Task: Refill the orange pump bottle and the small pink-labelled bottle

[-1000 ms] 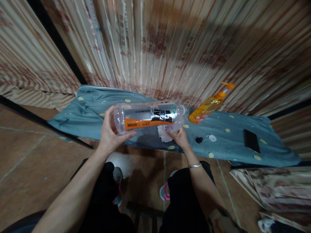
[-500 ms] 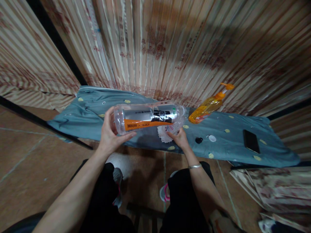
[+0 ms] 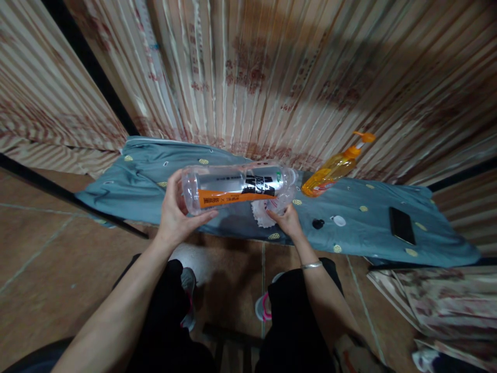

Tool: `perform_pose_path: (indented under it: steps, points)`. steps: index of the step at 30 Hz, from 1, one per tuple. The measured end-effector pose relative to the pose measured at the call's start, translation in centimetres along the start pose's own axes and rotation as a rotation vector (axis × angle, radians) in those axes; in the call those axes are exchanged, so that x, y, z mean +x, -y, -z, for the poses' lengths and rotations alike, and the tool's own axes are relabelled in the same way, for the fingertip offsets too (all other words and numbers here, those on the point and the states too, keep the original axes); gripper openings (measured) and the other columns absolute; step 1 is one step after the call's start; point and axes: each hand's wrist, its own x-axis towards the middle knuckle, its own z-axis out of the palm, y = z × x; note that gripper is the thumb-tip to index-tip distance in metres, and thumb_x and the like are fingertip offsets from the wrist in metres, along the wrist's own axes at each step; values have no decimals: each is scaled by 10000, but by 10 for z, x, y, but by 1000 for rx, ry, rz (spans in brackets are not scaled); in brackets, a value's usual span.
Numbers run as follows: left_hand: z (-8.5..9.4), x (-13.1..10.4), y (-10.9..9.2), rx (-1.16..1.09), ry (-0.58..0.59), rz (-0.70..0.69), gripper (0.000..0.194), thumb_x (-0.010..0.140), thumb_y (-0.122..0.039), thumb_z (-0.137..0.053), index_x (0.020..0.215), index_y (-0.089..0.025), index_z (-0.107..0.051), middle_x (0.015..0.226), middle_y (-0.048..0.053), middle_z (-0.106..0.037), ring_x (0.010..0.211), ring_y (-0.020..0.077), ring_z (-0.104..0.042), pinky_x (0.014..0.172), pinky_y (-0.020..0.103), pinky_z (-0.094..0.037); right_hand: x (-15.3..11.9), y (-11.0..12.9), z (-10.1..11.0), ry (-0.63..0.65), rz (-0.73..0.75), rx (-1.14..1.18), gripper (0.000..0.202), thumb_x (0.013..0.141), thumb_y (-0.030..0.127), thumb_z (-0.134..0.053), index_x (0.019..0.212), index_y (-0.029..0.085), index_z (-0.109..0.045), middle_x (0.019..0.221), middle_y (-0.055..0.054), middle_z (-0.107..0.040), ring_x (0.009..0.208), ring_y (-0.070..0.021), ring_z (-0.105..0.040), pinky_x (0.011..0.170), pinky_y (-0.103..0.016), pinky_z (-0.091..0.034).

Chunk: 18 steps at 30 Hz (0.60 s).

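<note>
My left hand [image 3: 175,210] is wrapped round the base end of a large clear plastic bottle [image 3: 233,186] with a silver, black and orange label. The bottle lies nearly level above the cloth, its neck toward the right. At the neck end, my right hand [image 3: 286,217] is closed on a clear, see-through plastic piece [image 3: 286,196] with faint pinkish marks; its kind is unclear. A white scalloped-edged piece [image 3: 264,215] shows beside the right thumb, partly hidden under the bottle. Whether the bottle's mouth touches the clear piece cannot be told.
An orange pump bottle [image 3: 330,173] stands at the right on the blue-green cloth [image 3: 373,235]. Nearer lie a small black item [image 3: 318,224], a white cap-like piece [image 3: 339,221] and a dark phone [image 3: 402,226]. A pleated curtain [image 3: 248,77] hangs behind, with dark frame poles [image 3: 93,67].
</note>
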Motion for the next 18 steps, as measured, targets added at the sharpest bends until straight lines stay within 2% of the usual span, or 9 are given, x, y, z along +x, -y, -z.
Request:
perform_pose_path:
  steps: [9,18]
  points:
    - [0,-1,5,9,-11,-11,997,515,-695,-930,1330,-290,-522,1331,136,-678,1234,396,-690,1026,589,-612,-1,0,0,7,24,20,683,662,499,-843,1237,196,-635,1143,-129,-790,1059,-369,-757,984,-581,-600]
    - [-1,1,-2,-9,0,16,987,506,-718,-922,1300,-278,-535,1297,136,-697,1218,401,-698,997,585,-625,-1,3,1,-8,18,2,641,654,458,-855,1208,210,-650,1148,-122,-794,1090,-372,-751,987,-565,-601]
